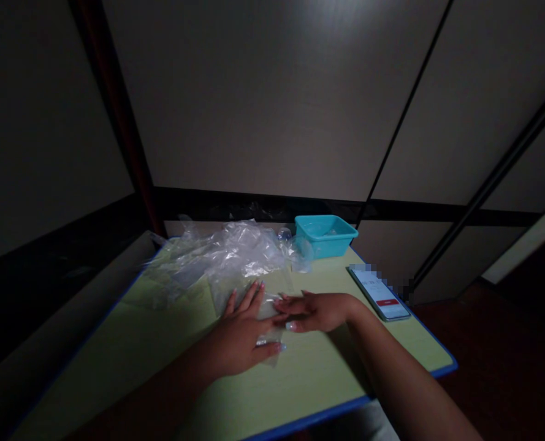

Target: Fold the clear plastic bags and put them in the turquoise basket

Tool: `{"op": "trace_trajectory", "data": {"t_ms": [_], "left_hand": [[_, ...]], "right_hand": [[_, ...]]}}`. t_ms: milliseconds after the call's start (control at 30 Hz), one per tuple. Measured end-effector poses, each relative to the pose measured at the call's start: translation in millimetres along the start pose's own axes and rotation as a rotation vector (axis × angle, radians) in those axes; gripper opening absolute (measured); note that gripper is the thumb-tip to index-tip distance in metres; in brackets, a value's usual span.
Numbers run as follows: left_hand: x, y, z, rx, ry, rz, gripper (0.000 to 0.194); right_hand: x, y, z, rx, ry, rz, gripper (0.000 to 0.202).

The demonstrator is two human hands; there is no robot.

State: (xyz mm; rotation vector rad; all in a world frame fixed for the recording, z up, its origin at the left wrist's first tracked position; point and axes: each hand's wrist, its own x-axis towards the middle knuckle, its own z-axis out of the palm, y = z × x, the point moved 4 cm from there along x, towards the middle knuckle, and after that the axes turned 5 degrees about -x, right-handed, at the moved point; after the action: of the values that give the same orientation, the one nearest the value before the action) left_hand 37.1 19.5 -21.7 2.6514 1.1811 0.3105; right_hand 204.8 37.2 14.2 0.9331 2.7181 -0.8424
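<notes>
A clear plastic bag [268, 335] lies flat on the light green table under my hands. My left hand [242, 335] presses down on it, fingers spread and thumb out to the side. From the right, my right hand [316, 312] reaches over the bag with its fingers stretched out, the tips touching the plastic beside my left fingers. Whether the right fingers pinch any of the film cannot be made out. Just beyond the hands, a heap of crumpled clear plastic bags [249, 245] spreads over the far part of the table.
The table [318, 380] has a blue edge. A turquoise basket [327, 245] stands at the far right, with clear plastic against it. A phone [377, 294] with a lit screen lies along the right edge. Behind the table rises a panelled wall [263, 110].
</notes>
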Motion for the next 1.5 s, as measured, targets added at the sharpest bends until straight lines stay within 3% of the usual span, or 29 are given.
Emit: {"op": "trace_trajectory", "data": {"t_ms": [200,367,833,967,1067,1133,1200,1333,1500], "left_hand": [[0,0,0.5,-0.011,-0.014,-0.021,0.053],[-2,4,-1.8,-0.028,-0.026,-0.025,0.041],[-3,6,-2.7,-0.036,-0.047,-0.047,0.042],[-3,7,-13.4,-0.039,0.054,0.018,0.034],[1,3,-35.5,-0.102,0.310,0.075,0.020],[2,-4,-50.0,-0.131,0.534,0.039,0.020],[3,-11,-55.5,-0.125,0.651,-0.010,0.015],[5,-17,-44.7,-0.080,0.617,-0.069,0.009],[3,-14,-31.2,0.027,0.524,-0.096,0.028]], "right_hand": [[5,-2,4,0.037,0.026,-0.008,0.059],[12,-2,6,0.025,0.079,0.017,0.067],[24,-7,12,-0.029,0.177,0.082,0.060],[23,-9,12,-0.049,0.163,0.094,0.059],[23,-9,13,-0.061,0.146,0.110,0.056],[23,-9,15,-0.081,0.131,0.122,0.055],[24,-10,18,-0.115,0.126,0.138,0.054],[25,-15,23,-0.172,0.139,0.176,0.065],[26,-20,27,-0.198,0.121,0.189,0.071]]}}
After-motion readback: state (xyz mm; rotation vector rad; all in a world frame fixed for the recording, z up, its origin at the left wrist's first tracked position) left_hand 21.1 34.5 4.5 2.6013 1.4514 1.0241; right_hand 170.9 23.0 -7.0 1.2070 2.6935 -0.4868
